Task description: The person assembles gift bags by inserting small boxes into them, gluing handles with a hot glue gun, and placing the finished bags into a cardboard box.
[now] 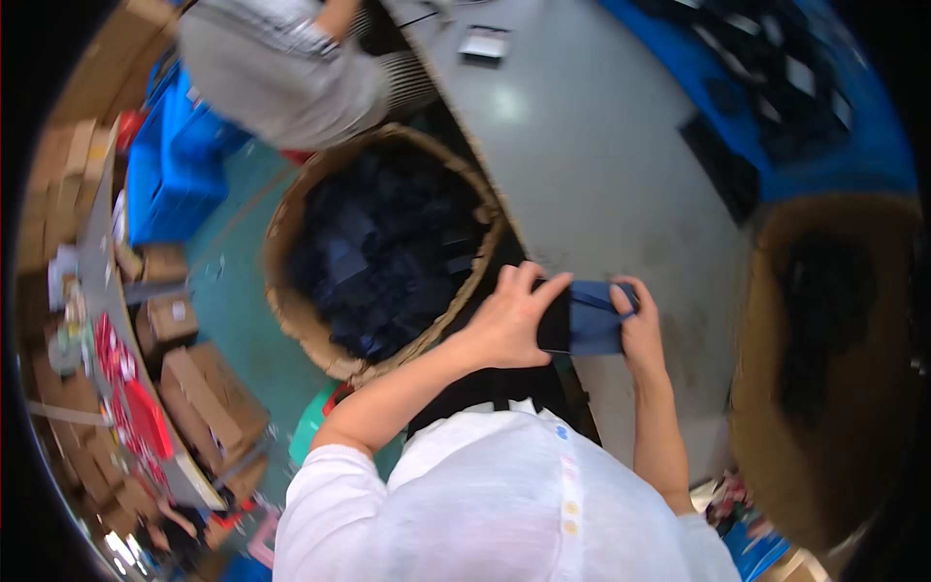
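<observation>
A dark blue, flat rectangular case point(594, 335) is held up over the near edge of the grey table. A narrow strap or folded flap crosses its upper part, and its left end looks black. My right hand point(640, 325) grips the right side, thumb on the upper face. From the left, my left hand point(509, 318) spans the black end, with fingers at the far edge and thumb at the near edge. Its exact kind is unclear. Left of my hands stands a big round cardboard bin point(281, 291) holding many dark blue and black pieces.
On the grey table point(601, 145) lie a small white-and-black box point(484, 44) and a black flat piece point(722, 165). A blue container point(882, 145) with black items is at far right, above a brown carton point(761, 388). Another person point(281, 78) stands beyond the bin, near blue crates point(160, 179).
</observation>
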Motion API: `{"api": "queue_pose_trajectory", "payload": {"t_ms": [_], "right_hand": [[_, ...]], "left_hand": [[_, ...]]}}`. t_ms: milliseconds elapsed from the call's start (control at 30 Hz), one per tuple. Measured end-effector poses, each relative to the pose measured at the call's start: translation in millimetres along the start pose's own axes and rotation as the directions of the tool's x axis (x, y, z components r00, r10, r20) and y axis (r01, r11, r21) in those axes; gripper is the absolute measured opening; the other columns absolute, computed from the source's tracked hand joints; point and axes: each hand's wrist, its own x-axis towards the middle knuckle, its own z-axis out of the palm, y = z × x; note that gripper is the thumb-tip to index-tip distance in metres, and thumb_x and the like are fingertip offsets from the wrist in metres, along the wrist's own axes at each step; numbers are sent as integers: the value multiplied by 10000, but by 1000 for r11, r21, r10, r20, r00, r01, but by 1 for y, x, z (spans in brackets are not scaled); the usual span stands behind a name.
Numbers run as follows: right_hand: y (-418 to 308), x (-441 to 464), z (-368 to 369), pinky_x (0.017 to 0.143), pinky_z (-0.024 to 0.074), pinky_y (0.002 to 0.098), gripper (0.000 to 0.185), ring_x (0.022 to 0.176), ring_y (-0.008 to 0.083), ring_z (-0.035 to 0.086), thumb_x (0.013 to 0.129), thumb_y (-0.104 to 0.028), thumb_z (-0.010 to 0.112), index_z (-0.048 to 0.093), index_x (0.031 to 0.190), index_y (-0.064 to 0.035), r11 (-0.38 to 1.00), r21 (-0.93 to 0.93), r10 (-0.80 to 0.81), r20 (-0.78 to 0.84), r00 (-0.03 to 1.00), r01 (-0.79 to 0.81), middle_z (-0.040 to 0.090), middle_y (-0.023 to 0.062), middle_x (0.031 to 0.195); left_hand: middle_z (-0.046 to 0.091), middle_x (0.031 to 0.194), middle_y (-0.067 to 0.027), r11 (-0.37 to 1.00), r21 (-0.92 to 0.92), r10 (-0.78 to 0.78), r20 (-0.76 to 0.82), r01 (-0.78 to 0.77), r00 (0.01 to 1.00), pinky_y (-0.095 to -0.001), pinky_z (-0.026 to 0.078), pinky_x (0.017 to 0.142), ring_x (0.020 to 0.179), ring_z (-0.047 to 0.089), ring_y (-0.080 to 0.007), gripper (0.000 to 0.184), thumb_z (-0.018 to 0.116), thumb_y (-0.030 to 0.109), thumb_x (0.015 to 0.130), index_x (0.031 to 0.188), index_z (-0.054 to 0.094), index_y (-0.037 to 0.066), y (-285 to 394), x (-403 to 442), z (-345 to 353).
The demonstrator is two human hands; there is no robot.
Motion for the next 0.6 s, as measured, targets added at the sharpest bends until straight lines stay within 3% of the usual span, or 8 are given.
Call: {"api": "queue_pose_trajectory", "payload": {"t_ms": [100, 167, 233, 433, 467, 500, 533, 600], "right_hand": [[15, -4, 26, 786, 419, 273, 262, 872, 137, 492, 917, -264, 570, 529, 1051, -43, 992, 22, 126, 73, 989, -128, 554, 41, 918], [3, -10, 76, 800, 424, 292, 247, 882, 160, 497, 914, -225, 564, 508, 1070, -42, 964, -264, 2, 71, 997, 17, 550, 67, 941], [8, -11, 123, 810, 428, 306, 244, 890, 179, 504, 906, -196, 562, 494, 1082, -43, 949, -297, -38, 230, 972, 108, 544, 91, 963], [62, 41, 232, 780, 421, 277, 269, 873, 148, 500, 900, -235, 585, 501, 1077, -52, 942, -333, 205, 470, 859, -43, 548, 61, 955], [75, 57, 249, 776, 420, 270, 267, 867, 142, 498, 901, -232, 590, 507, 1079, -50, 948, -301, 225, 410, 884, -102, 549, 56, 953], [92, 74, 264, 771, 419, 262, 266, 861, 135, 495, 901, -228, 594, 513, 1080, -49, 951, -263, 249, 343, 906, -162, 549, 51, 951], [114, 98, 275, 763, 423, 257, 280, 864, 137, 504, 897, -223, 608, 522, 1093, -42, 943, -57, 330, 283, 901, -327, 548, 46, 955], [130, 139, 294, 797, 446, 282, 401, 901, 163, 522, 876, -235, 632, 477, 1202, -59, 913, -16, 393, 301, 869, -407, 550, 60, 1033]], "left_hand": [[392, 1274, -194, 769, -633, -119, -280, -90, 953, -376, 325, 1031, 1206, 375, -349, 848, 763, 245, 650, 1368, 368, 28, -43, -17, 6], [339, 1352, -197, 794, -595, -198, -448, -125, 872, -368, 276, 1058, 1275, 343, -316, 759, 689, 309, 761, 1370, 356, 2, -65, -26, 36], [272, 1420, -182, 776, -631, -316, -374, 11, 872, -395, 206, 1093, 1333, 264, -320, 727, 598, 356, 831, 1408, 310, 19, -66, -43, 37], [350, 1389, -170, 654, -752, -516, -365, 81, 775, -377, 227, 1090, 1319, 311, -296, 591, 561, 289, 882, 1372, 371, 17, -184, -109, 12], [432, 1319, -154, 711, -688, -536, -397, 145, 745, -376, 342, 1027, 1261, 398, -266, 491, 580, 240, 881, 1297, 461, 8, -209, -121, 4], [503, 1229, -129, 579, -776, -702, -320, 248, 636, -333, 461, 893, 1127, 517, -211, 379, 611, 164, 866, 1205, 537, 11, -223, -133, -16], [582, 1075, -118, 579, -802, -742, -446, 144, 500, -266, 523, 711, 919, 610, -176, 296, 655, 91, 819, 1100, 590, 19, -257, -145, -12], [626, 956, -72, 632, -754, -765, -567, 179, 306, -244, 509, 665, 805, 619, -126, 184, 623, 36, 829, 1011, 608, 12, -325, -171, -24]]}}
